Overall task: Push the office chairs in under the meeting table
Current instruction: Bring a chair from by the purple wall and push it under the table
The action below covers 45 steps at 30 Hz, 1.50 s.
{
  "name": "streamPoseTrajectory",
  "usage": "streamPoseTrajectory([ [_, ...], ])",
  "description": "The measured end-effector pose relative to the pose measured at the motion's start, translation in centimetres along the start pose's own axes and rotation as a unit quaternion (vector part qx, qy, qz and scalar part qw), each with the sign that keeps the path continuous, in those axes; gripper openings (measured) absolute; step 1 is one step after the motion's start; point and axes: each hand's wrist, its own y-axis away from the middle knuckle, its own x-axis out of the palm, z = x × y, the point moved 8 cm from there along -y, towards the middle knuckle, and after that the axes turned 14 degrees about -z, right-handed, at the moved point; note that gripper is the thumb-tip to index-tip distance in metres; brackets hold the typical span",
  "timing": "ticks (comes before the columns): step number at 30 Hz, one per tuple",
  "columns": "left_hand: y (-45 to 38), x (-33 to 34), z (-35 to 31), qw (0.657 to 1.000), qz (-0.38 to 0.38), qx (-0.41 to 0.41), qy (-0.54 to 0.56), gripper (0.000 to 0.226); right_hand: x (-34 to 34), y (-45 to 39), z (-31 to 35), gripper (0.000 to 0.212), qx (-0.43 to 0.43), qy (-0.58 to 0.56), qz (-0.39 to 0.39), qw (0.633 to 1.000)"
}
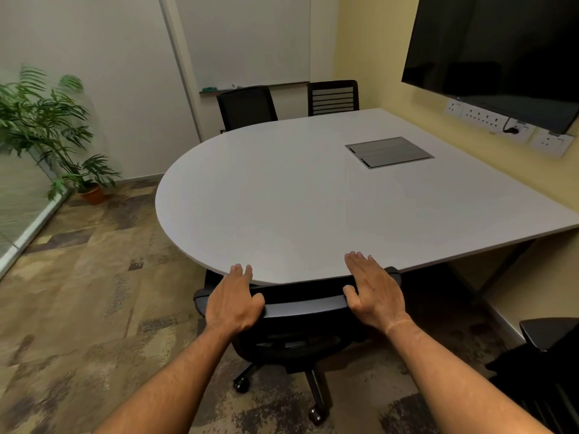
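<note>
Seen from a head camera, looking down over two bare forearms. Left hand [233,300] and right hand [374,292] laid flat over the top rail of a black office chair's backrest [302,303], fingers extended and loose, palms pressing, neither grip closed around the rail. Chair seat already tucked beneath the rounded near edge of the white desk [282,198], backrest almost touching the rim, wheeled base [282,389] showing on the patterned carpet below. At the far right edge, part of another black chair [548,355], apart from the desk and seemingly not yet pushed in. Set into the desk top, a grey cable hatch [389,151]. Beyond the far edge, two more black chairs, one mesh-backed [246,106] and one slatted [332,97], close against the desk. Judged roughly: nearest chair all but home, right-hand one left to do.
</note>
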Motion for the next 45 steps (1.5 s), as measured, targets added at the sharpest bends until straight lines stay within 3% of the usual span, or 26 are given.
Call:
streamPoseTrajectory([
  [8,-3.4,0.1,2.0,1.0,0.003,0.016,0.021,0.077,1.8,-1.5,1.0,0.072,0.037,-0.002,-0.004,0.999],
  [19,-6.8,0.2,4.4,0.999,-0.014,0.035,0.027,0.082,2.7,-3.3,3.2,0.073,0.023,0.041,-0.022,0.999],
  [26,-9.3,-0.5,4.4,0.992,-0.066,0.099,0.037,0.082,3.5,-5.3,3.7,0.076,0.023,0.057,-0.034,0.998],
  [45,-7.6,-0.8,2.7,0.976,-0.048,0.21,-0.02,0.093,1.2,-2.4,4.8,0.082,0.059,0.08,-0.049,0.994],
])
